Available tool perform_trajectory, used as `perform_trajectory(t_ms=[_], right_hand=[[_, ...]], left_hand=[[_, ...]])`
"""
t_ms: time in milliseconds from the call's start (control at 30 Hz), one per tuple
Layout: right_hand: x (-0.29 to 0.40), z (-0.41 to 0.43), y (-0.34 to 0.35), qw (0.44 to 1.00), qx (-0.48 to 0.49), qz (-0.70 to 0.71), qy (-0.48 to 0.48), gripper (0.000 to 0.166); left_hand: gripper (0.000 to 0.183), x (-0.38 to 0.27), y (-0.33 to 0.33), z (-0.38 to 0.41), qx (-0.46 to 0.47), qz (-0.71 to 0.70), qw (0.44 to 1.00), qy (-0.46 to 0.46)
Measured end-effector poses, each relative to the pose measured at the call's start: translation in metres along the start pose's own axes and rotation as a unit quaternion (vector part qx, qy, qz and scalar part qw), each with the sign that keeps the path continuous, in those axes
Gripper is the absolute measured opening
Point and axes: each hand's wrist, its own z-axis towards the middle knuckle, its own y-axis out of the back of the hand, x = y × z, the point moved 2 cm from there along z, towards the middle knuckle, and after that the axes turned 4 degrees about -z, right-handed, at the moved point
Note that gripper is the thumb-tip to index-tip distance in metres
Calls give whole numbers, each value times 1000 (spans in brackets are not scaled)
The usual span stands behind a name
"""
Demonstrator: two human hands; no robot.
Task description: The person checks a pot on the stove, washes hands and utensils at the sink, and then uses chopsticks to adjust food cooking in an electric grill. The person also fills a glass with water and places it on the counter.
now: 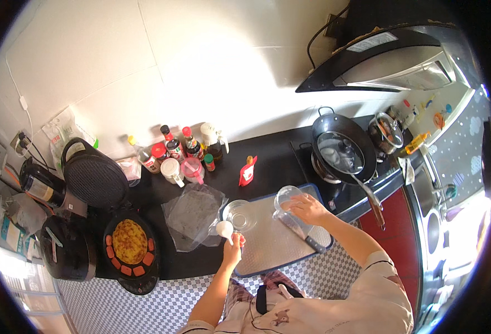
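My left hand [233, 250] holds a white spoon or small scoop [225, 229] upright by its handle, beside a clear glass bowl [240, 216]. My right hand [308, 208] grips a second clear bowl [288, 196], tilted over the cutting board [262, 246]. Below that hand a kitchen knife [301, 234] lies on the board with its black handle toward me. Left of the glass bowl is a clear plastic bag or sheet [195, 213]. A red seasoning pouch [248, 172] stands behind the board.
At left an open electric griddle [153, 238] holds an egg pancake [130, 242] and pink meat slices [139, 271]; a black rice cooker [68, 250] stands beside it. Sauce bottles [174, 146] and lidded jars [171, 169] line the back. At right, a lidded wok [368, 146] sits on the stove.
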Motion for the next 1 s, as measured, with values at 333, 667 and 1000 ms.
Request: perform_trajectory(t_ms=[333,667,1000], right_hand=[[-86,28,-50,997,72,12,-18,19],[-88,35,-59,996,65,24,56,20],[-39,45,-53,962,83,134,224,22]], left_hand=[[25,41,-12,8,-135,-81,986,57],[38,49,1,-5,-109,30,990,82],[33,6,-8,-12,-126,81,985,83]])
